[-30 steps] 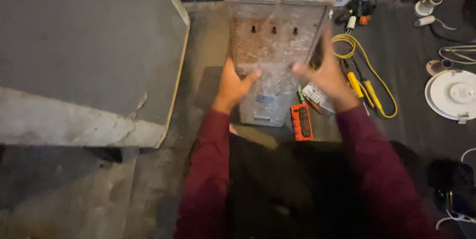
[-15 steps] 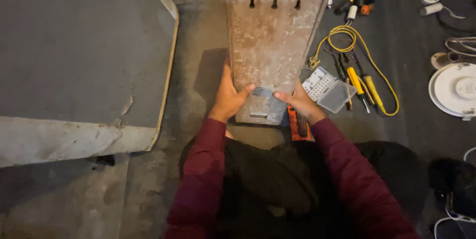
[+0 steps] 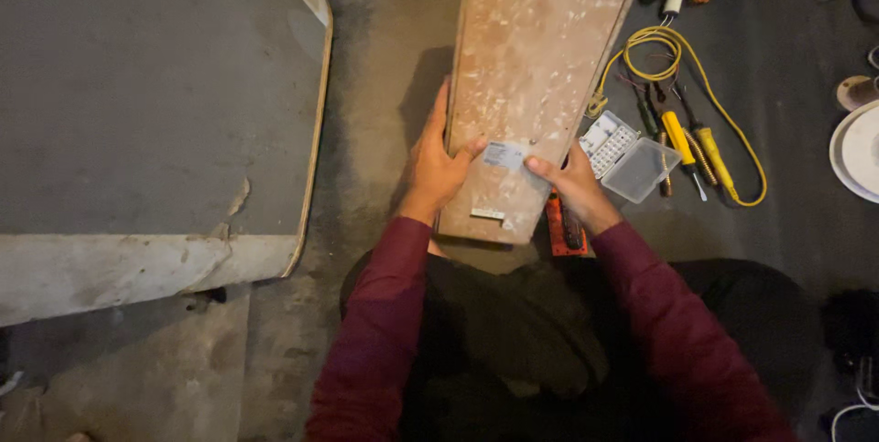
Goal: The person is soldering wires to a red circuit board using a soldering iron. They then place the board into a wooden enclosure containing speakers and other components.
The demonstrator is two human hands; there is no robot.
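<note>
A long, scratched metal panel (image 3: 531, 66) with a small pale label near its lower end is tilted up in front of me. My left hand (image 3: 438, 163) grips its left edge, thumb lying on the face. On the other side, my right hand (image 3: 572, 187) holds the right edge near the bottom, fingers reaching toward the label. Dark red sleeves cover both forearms. The panel's top runs out of view, with several dark slots just visible there.
A large grey slab (image 3: 146, 103) with a chipped pale edge fills the left. On the floor to the right lie an orange tool (image 3: 558, 227), a clear plastic parts box (image 3: 632, 158), yellow-handled screwdrivers (image 3: 682, 140), a coiled yellow cable (image 3: 659, 48) and a white round dish (image 3: 856, 149).
The panel has swung closer and more upright, now filling the upper middle. Both hands slid down its edges toward the lower end, and the view has moved nearer.
</note>
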